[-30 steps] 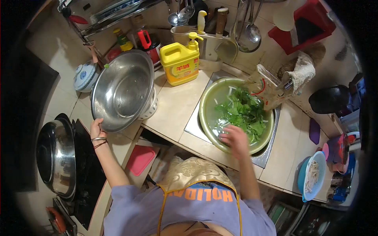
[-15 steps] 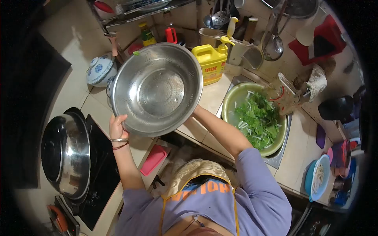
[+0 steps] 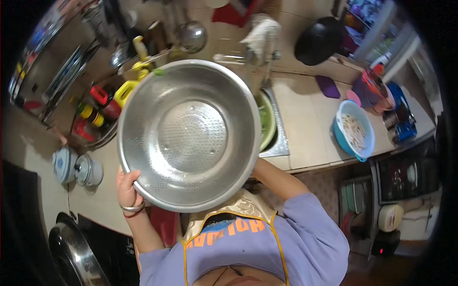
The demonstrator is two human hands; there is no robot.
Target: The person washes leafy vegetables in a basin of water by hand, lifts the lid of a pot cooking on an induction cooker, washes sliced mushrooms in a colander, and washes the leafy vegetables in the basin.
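Observation:
A large stainless steel colander [image 3: 193, 136] with a perforated base hangs in the air before me, its inside facing my eyes. A scrap of green leaf [image 3: 158, 71] clings near its far rim. My left hand [image 3: 128, 187] is closed on the colander's left rim, thumb over the edge. Behind the colander my right hand is hidden; only the forearm [image 3: 276, 178] shows. Beyond the right rim, part of a green basin [image 3: 268, 119] is visible in the sink [image 3: 281, 138]; most of its contents are covered from view.
On the right counter stands a blue basket [image 3: 355, 131] with pale pieces in it, near a purple mat [image 3: 327, 86]. A faucet [image 3: 231, 59] rises behind the colander. Left are bottles [image 3: 93, 114], lidded pots [image 3: 88, 170] and a big metal pan [image 3: 76, 252] by the stove.
My view has turned right. The colander has moved right and closer to me, now hiding most of the green basin and its leafy greens. My left hand keeps its hold.

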